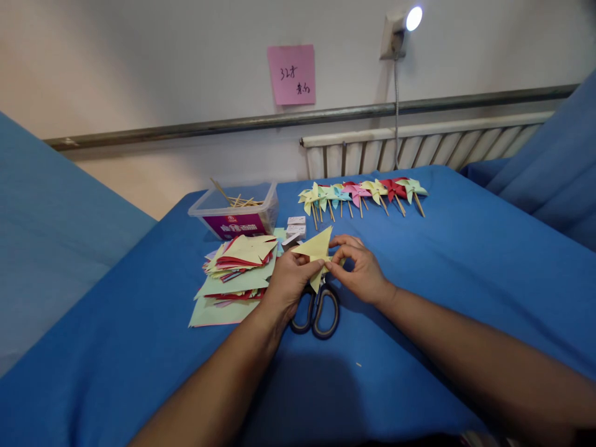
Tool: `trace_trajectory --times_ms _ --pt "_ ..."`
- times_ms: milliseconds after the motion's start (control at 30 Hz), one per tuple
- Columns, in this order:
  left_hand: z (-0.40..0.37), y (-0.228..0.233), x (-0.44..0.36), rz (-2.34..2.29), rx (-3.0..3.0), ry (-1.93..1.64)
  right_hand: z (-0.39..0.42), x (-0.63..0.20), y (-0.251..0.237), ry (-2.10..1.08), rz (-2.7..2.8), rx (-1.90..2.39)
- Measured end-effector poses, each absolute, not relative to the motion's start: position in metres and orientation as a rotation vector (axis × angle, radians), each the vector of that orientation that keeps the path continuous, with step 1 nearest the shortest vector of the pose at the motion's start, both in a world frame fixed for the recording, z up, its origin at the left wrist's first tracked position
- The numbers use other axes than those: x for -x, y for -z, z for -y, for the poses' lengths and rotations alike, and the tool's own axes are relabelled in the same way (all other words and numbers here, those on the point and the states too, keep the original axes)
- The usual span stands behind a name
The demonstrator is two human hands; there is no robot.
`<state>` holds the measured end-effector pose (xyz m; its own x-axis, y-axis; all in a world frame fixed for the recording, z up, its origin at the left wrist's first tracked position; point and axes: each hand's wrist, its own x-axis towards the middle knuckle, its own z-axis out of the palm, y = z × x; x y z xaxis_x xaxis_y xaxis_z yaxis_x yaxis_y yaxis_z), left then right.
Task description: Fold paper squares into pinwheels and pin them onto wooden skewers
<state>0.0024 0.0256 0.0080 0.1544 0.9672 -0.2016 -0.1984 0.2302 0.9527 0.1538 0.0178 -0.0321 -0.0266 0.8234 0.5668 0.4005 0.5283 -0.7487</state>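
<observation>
Between both hands is a piece of yellow paper (315, 246) with pointed, partly folded corners. My left hand (292, 273) pinches it from the left, thumb on top near the middle. My right hand (358, 270) grips its right side between thumb and fingertips, where a corner is bent in. Below the paper, scissors (326, 313) with dark handles lie on the blue cloth, their blades mostly hidden. To the left of my left hand sit stacks of cut coloured paper (242, 254), with larger pale green sheets (216, 313) among them.
Behind the paper stands a clear plastic tub (233, 214) holding wooden sticks. Small white boxes (296, 228) lie beside it. Several finished paper pinwheels (358, 191) are lined up at the back of the blue table (419, 347). A radiator (428, 146) and wall rise behind.
</observation>
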Motion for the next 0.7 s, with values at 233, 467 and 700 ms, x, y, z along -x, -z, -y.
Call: trace_trajectory --times_ms 233,467,700 --pt "-0.023 -0.016 0.001 -1.098 -1.048 -0.963 -0.027 -0.163 0.031 -0.854 1.26 1.01" --pt "-0.026 -0.011 0.004 -1.107 -1.217 -0.86 -0.026 -0.16 0.032 -1.36 1.204 0.874" --pt "-0.029 -0.006 0.006 -1.149 -1.395 -0.873 -0.023 -0.157 0.036 -1.218 1.361 1.034"
